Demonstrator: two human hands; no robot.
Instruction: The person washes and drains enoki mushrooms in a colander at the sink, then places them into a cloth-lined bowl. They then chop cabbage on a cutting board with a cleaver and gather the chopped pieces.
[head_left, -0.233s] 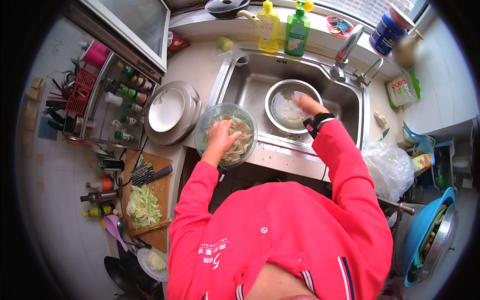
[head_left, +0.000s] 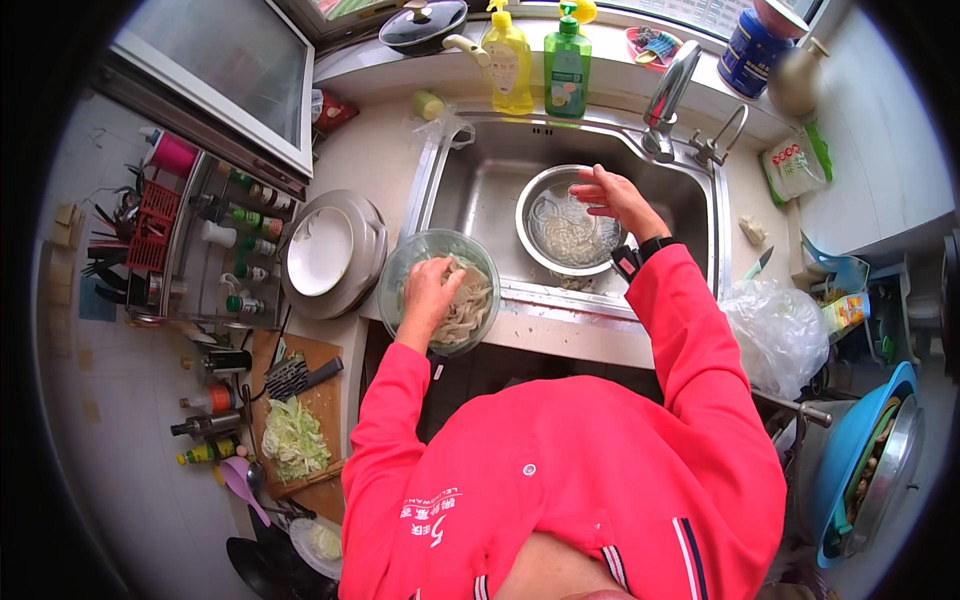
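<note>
A clear glass bowl (head_left: 489,318) of pale mushroom-like strips (head_left: 465,312) stands at the counter's front edge, left of the sink. My left hand (head_left: 430,297) reaches into it, fingers bent round some strips; the fingertips are partly hidden. Inside the sink (head_left: 480,190) rests a round metal basin (head_left: 527,240) with rippled clear water and pale glints at its bottom. Above the basin's right rim is my right hand (head_left: 622,200), empty, its fingers stretched out and apart. A dark band circles that wrist.
Stacked plates (head_left: 325,245) stand left of the glass bowl. A cutting board (head_left: 325,380) holds shredded cabbage (head_left: 293,440) and a dark-bladed knife (head_left: 300,376). Behind the sink are a yellow bottle (head_left: 509,65), a green bottle (head_left: 567,70) and the faucet (head_left: 672,95). A plastic bag (head_left: 775,335) lies right.
My right hand has lifted from over the middle of the basin toward its right rim, fingers stretching out. My left hand's fingers have bent further into the strips. The whole view has shifted slightly.
</note>
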